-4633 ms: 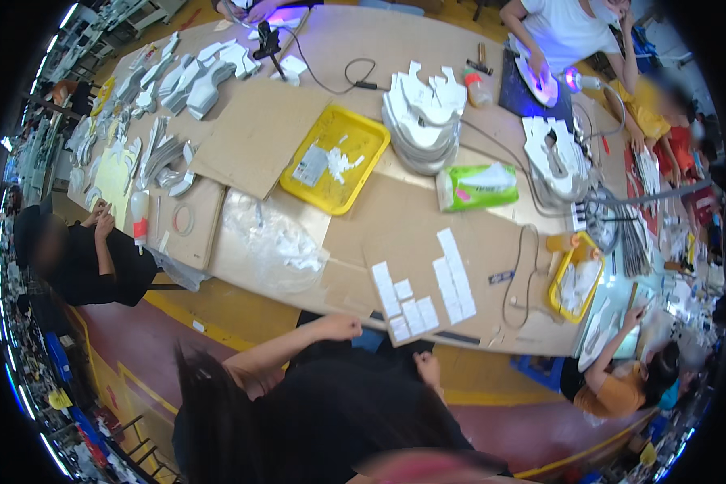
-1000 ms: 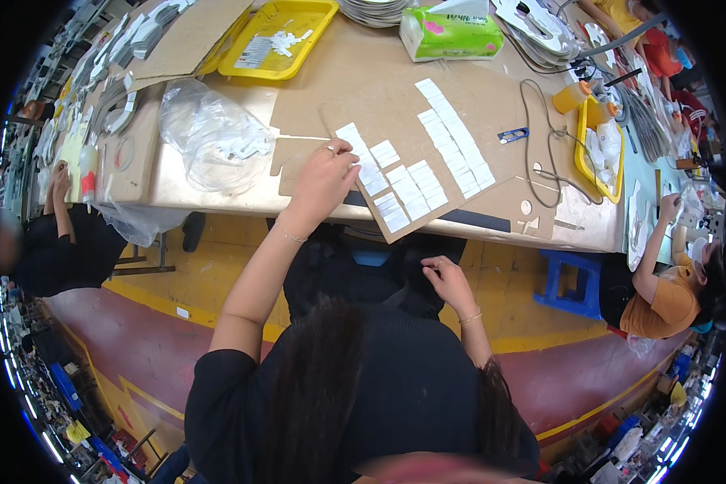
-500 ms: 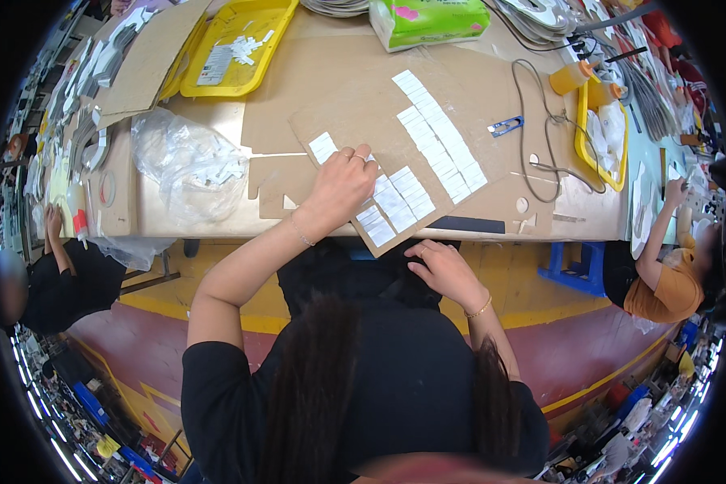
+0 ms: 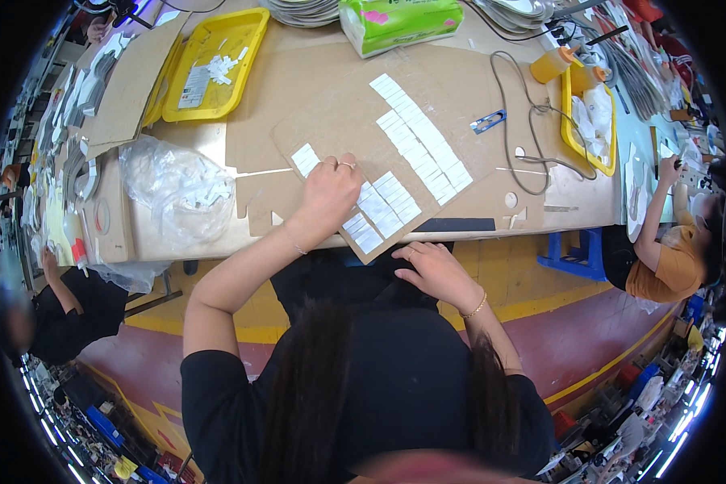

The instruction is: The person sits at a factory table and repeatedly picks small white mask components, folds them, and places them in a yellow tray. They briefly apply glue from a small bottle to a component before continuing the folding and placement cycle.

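Observation:
My left hand (image 4: pixel 331 196) rests on a tilted sheet of brown cardboard (image 4: pixel 331 121), its fingers curled and pressed together over the gap in a row of white pieces. Whatever those fingertips hold, if anything, is hidden beneath them. One white piece (image 4: pixel 305 159) lies just beyond that hand, and a block of white pieces (image 4: pixel 391 202) sits to its right. Farther right runs a long double strip of white pieces (image 4: pixel 427 145). Below the table's front edge, over my lap, my right hand (image 4: pixel 436 273) is held with fingers loosely stretched, nothing visible in it.
A yellow tray (image 4: pixel 254 60) with small white bits stands back left, near a clear plastic bag (image 4: pixel 177 189). A green tissue pack (image 4: pixel 403 24), blue thread snips (image 4: pixel 489 121), a grey cord (image 4: pixel 504 153) and a yellow basket (image 4: pixel 611 145) lie around. Co-workers sit at both sides.
The whole view has shifted slightly, the table scene moving left in the picture. My left hand stays curled over the same row; the right hand remains by the table edge.

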Available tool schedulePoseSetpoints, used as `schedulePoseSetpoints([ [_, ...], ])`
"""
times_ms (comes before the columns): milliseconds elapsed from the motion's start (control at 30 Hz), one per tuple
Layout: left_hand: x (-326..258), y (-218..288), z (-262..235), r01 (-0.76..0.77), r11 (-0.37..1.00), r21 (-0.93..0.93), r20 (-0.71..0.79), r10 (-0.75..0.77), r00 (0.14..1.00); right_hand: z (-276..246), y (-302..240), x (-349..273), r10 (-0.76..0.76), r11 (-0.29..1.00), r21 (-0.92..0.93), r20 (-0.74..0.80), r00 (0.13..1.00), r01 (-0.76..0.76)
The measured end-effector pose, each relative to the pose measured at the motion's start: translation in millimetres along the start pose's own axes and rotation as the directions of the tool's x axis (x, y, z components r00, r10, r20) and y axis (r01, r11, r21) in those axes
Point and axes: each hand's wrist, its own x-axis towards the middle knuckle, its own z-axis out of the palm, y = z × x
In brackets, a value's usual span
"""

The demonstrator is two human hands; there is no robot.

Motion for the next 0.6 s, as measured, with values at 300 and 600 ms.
schedulePoseSetpoints([
  [300,18,-43,-39,0.342,0.654,-0.675,0.080,-0.395,0.915,-12,-7,5,0.109,0.994,0.010,0.128,0.986,-0.111],
  [600,-4,9,-93,0.030,0.512,-0.858,-0.148,-0.303,0.942,-54,-55,47,0.158,0.759,0.638,-0.371,0.915,0.128],
])
